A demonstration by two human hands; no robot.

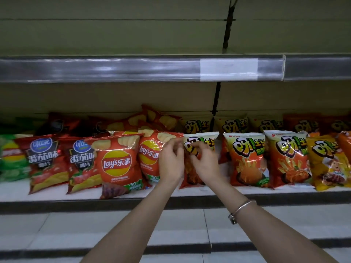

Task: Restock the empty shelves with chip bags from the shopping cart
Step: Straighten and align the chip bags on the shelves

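Both hands work on one fries bag (209, 138), upright on the middle shelf (247, 191), just beside a Lay's bag (149, 154); left hand (171, 164) fingers curl, pinching its upper left corner; right hand (206, 164) fingers clamp on its front.

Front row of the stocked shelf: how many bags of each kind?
Green bags: 1
Dark tomato-flavour bags: 2
Red Lay's bags: 2
White-topped fries bags: 3
Yellow bags: 1
Orange bags, cut off at right edge: 1
Total: 10
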